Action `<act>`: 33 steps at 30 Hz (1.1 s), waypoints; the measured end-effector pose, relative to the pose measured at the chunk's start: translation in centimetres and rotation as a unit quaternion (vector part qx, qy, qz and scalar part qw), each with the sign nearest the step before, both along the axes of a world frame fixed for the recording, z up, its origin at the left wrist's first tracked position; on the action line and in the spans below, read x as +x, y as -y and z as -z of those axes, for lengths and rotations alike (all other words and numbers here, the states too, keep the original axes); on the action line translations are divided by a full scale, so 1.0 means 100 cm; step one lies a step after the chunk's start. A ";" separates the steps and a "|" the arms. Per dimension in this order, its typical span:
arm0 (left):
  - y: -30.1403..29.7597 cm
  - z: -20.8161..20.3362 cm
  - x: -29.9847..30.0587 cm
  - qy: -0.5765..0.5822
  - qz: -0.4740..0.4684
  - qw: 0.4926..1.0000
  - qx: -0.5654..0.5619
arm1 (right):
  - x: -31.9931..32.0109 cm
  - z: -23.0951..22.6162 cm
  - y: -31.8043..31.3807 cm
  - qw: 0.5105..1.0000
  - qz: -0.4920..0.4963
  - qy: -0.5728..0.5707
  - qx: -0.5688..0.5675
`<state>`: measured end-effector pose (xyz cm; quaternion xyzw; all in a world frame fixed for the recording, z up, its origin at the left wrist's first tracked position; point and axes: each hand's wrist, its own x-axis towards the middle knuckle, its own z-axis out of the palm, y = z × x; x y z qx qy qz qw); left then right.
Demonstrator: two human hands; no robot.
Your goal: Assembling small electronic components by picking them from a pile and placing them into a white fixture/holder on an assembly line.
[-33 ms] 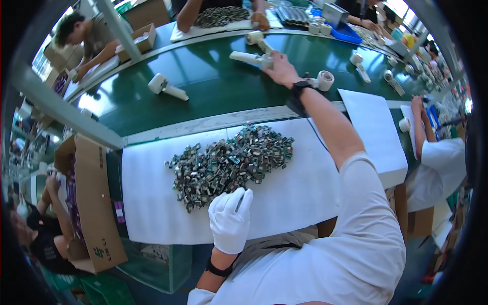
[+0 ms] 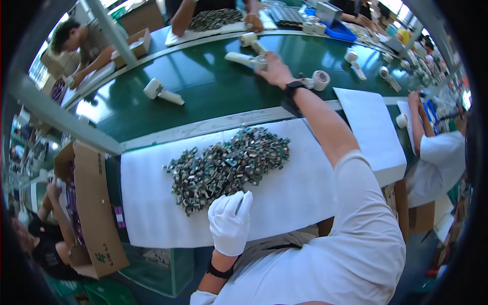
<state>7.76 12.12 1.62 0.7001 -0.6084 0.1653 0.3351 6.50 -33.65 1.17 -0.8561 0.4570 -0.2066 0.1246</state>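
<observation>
My right hand (image 2: 276, 70), bare and with a dark band at the wrist, reaches across to the green conveyor belt. Its fingers close on the round end of a white handled device (image 2: 241, 58) lying there, whose handle points left. Nearer to me, my left hand (image 2: 229, 223) wears a white glove and hovers at the front edge of a pile of small circuit boards (image 2: 229, 165). The gloved fingers are curled, with thumb and forefinger close together; what they hold, if anything, is hidden. Under the pile lies a white foam sheet (image 2: 295, 193).
More white handled devices (image 2: 162, 92) lie along the green belt (image 2: 203, 86). At my left stands a cardboard box (image 2: 96, 203) above a green bin (image 2: 162, 269). A grey post (image 2: 66, 119) rises at the left. Co-workers sit across the belt and on both sides.
The whole view has shifted slightly. Both hands keep their places relative to the device and the pile.
</observation>
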 end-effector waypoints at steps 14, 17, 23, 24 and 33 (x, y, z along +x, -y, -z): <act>0.010 -0.014 -0.004 -0.079 0.082 0.991 0.074 | -0.158 -0.119 -0.137 0.883 -0.153 0.354 0.267; 0.012 -0.016 -0.004 -0.065 0.076 0.991 0.094 | -0.228 -0.125 -0.184 0.871 -0.103 0.339 0.341; 0.016 -0.025 -0.014 -0.149 0.122 0.981 -0.008 | -0.274 -0.105 -0.228 0.944 -0.025 0.095 0.316; 0.017 -0.030 -0.021 -0.171 0.106 0.980 -0.003 | -0.272 -0.100 -0.237 0.943 -0.012 0.101 0.317; 0.019 -0.027 -0.035 -0.151 0.180 0.969 0.072 | -0.221 -0.065 -0.291 0.992 0.045 -0.034 -0.117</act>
